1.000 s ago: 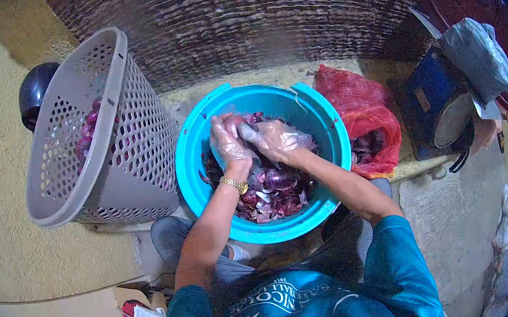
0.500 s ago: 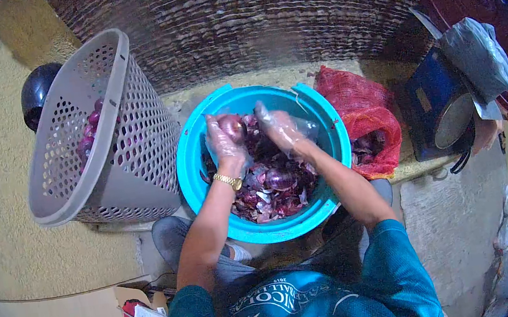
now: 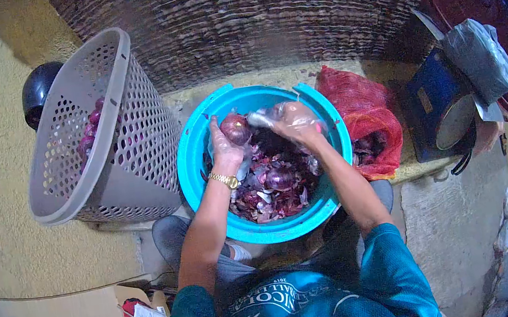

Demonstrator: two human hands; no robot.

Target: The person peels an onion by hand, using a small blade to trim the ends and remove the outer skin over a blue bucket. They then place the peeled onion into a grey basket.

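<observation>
Over the turquoise basin (image 3: pixel 186 174), my left hand (image 3: pixel 226 148), in a clear plastic glove with a gold watch at the wrist, holds a red onion (image 3: pixel 235 129). My right hand (image 3: pixel 293 124), also gloved, is just right of that onion with its fingers bent; whether something small is between them cannot be made out. Below both hands, loose onion skins (image 3: pixel 260 204) and another red onion (image 3: pixel 280 179) lie in the basin.
A grey perforated basket (image 3: pixel 152 140) with several onions stands tilted on the left. Right of the basin lies a red mesh sack (image 3: pixel 358 96) of onions. Farther right are a blue scale-like box (image 3: pixel 428 94) and a grey plastic bag (image 3: pixel 478 58). A dark helmet-like object (image 3: pixel 40 90) sits behind the basket.
My right hand has turned and its fingers have bent in beside the onion. My left hand has shifted slightly, still holding the onion, which now shows more fully.
</observation>
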